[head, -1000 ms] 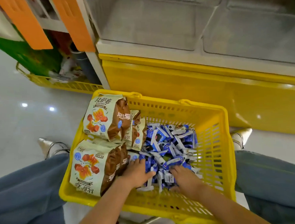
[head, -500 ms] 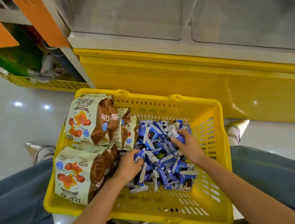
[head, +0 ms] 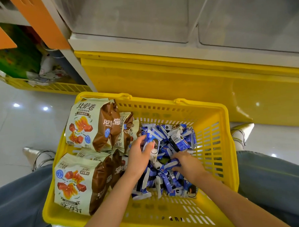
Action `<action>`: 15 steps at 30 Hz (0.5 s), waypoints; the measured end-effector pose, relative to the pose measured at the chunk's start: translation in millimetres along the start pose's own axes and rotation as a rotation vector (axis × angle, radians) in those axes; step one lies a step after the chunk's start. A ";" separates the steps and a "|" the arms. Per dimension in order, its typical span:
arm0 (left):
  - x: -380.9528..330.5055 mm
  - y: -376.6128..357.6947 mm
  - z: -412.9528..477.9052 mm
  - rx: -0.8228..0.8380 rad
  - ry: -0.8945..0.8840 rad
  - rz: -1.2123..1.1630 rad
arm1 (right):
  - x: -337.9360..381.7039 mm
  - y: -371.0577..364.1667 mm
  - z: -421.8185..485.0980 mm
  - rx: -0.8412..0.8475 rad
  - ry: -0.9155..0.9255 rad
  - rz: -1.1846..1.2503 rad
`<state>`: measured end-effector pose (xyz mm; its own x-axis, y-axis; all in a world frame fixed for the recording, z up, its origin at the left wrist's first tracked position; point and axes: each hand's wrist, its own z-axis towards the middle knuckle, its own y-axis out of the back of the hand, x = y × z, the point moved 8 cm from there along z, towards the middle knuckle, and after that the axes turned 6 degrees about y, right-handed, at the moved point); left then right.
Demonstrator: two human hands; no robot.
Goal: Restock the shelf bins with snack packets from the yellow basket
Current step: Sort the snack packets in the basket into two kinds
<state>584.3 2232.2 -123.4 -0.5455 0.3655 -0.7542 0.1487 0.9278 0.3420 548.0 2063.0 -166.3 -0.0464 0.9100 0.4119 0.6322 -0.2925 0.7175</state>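
Dozens of small blue-and-white snack packets (head: 179, 143) lie heaped in the right half of the yellow basket (head: 229, 144), beside cream-and-brown bags (head: 87, 126). The left hand (head: 138, 156) grips a bunch; the right hand (head: 187, 165) curls round others. Bare basket floor shows by the near rim. Clear shelf bins (head: 132, 19) stand above.

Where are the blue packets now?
Head view: the blue packets fill the right half of the yellow basket, beside the brown snack bags, with the left hand and right hand gripping some.
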 end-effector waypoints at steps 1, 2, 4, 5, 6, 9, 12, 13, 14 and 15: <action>-7.7 -2.0 4.7 0.004 -0.019 0.000 | 0.5 5.1 1.6 -0.035 -0.007 0.016; -15.8 -4.1 10.1 0.012 -0.039 0.008 | 1.5 12.9 2.2 -0.081 -0.012 0.041; -30.9 -9.2 23.3 0.034 -0.068 0.026 | -1.3 35.9 2.2 -0.204 -0.062 0.123; -37.4 -11.3 31.1 0.037 -0.072 0.034 | -5.5 48.5 2.3 -0.272 -0.102 0.182; -43.3 -13.0 38.9 0.033 -0.072 0.045 | -11.0 59.9 3.2 -0.332 -0.138 0.244; -56.5 -22.8 55.4 0.047 -0.092 0.113 | -28.5 87.3 9.0 -0.437 -0.214 0.364; -60.5 -30.7 59.4 0.056 -0.142 0.277 | -40.1 97.8 12.8 -0.462 -0.303 0.563; -61.4 -28.4 57.6 0.019 -0.173 0.313 | -42.5 99.9 11.5 -0.492 -0.321 0.573; -61.7 -25.4 54.0 -0.014 -0.210 0.319 | -42.3 103.4 7.7 -0.538 -0.311 0.525; -60.1 -23.9 49.6 -0.022 -0.242 0.301 | -38.3 108.0 2.4 -0.600 -0.269 0.444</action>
<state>654.4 2191.7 -114.1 -0.2693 0.6310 -0.7275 0.2532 0.7752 0.5787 619.8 1997.3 -105.9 0.3488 0.6887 0.6357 0.0191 -0.6833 0.7298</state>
